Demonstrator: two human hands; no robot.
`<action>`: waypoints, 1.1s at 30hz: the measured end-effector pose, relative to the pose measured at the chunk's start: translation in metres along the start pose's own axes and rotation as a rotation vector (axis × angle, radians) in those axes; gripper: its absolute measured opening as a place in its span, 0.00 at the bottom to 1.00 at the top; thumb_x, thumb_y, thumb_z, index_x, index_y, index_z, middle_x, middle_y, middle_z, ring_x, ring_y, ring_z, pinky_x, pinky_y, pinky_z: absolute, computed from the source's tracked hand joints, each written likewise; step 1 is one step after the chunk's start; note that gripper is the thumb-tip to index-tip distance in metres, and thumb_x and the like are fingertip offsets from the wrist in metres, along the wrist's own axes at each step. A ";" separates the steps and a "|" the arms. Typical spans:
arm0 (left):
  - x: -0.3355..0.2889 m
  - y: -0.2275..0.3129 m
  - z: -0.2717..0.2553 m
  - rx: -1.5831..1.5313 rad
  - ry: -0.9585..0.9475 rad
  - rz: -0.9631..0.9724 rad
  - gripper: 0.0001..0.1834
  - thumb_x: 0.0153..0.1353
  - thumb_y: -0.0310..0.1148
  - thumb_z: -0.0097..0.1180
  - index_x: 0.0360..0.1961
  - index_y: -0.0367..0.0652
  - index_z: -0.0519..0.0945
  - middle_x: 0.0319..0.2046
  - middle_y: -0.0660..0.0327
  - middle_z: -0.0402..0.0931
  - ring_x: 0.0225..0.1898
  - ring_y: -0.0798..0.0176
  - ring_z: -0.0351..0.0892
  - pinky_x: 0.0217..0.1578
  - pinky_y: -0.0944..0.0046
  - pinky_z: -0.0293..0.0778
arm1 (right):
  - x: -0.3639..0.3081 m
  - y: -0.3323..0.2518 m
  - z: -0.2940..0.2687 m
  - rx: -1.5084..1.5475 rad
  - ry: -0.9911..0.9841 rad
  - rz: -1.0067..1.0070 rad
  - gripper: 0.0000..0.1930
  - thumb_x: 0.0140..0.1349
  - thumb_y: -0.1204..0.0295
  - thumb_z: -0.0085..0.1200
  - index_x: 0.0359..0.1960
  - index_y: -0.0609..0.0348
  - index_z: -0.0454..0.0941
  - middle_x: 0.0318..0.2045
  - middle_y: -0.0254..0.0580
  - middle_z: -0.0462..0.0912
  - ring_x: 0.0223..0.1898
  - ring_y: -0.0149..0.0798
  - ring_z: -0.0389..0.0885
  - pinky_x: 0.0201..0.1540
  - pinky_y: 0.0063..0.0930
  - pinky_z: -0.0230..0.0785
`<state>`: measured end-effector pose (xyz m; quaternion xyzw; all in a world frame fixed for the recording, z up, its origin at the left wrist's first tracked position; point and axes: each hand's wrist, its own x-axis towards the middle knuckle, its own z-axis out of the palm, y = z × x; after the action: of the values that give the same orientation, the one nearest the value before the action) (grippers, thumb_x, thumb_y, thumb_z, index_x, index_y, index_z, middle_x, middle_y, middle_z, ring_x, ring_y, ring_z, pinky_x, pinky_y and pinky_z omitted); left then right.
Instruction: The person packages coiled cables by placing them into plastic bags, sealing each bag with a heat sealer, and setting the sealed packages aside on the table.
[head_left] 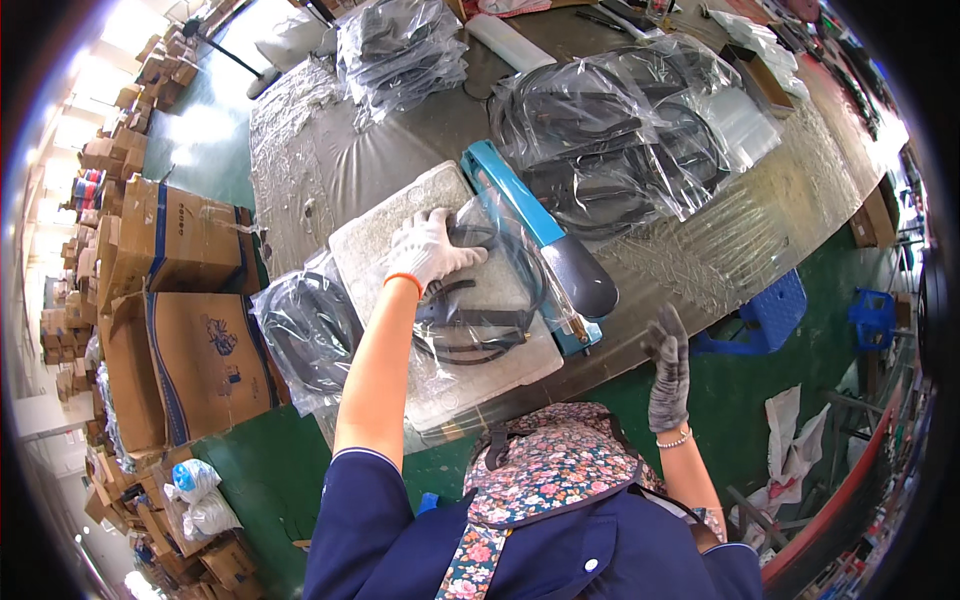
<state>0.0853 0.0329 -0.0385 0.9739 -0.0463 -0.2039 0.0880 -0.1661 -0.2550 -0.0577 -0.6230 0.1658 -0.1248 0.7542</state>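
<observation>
My left hand, in a white glove with an orange cuff, lies with fingers spread over a clear plastic bag that holds a coiled black cable. This bag rests on a pale foam slab, its far side against a blue bag sealer with a dark rounded handle end. At the sealer's near end the bag's edge seems to lie along it; the exact contact cannot be made out. My right hand, in a grey glove, is raised off the table's near edge, fingers stretched out and holding nothing.
Another bagged cable lies left of the slab. Bagged cables are piled beyond the sealer, and more bags are stacked at the back. Large cardboard boxes stand left of the table. A blue stool is at the right.
</observation>
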 end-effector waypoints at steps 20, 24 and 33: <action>-0.169 -0.108 -0.006 -0.714 0.052 -0.124 0.26 0.50 0.43 0.67 0.48 0.39 0.83 0.35 0.51 0.84 0.36 0.62 0.82 0.41 0.63 0.75 | -0.036 0.067 0.068 -0.245 -0.706 0.278 0.29 0.65 0.69 0.58 0.66 0.60 0.63 0.61 0.43 0.70 0.59 0.35 0.71 0.60 0.31 0.66; -0.247 -0.160 -0.002 -1.569 0.340 -0.201 0.20 0.51 0.30 0.66 0.46 0.37 0.81 0.34 0.61 0.83 0.32 0.69 0.79 0.37 0.70 0.75 | -0.021 0.071 0.166 -0.377 -0.765 -0.005 0.47 0.55 0.70 0.67 0.73 0.55 0.48 0.67 0.48 0.62 0.64 0.42 0.67 0.58 0.35 0.67; -0.191 -0.334 0.023 -1.927 0.510 -0.620 0.11 0.59 0.32 0.63 0.41 0.38 0.80 0.36 0.60 0.80 0.36 0.65 0.80 0.37 0.65 0.78 | 0.037 0.110 0.440 -0.727 -1.005 0.035 0.42 0.57 0.66 0.65 0.70 0.63 0.55 0.47 0.52 0.81 0.50 0.46 0.80 0.56 0.34 0.71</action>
<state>-0.0802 0.3813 -0.0486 0.4747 0.4079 0.0434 0.7787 0.0444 0.1473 -0.0950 -0.8198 -0.1675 0.2605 0.4817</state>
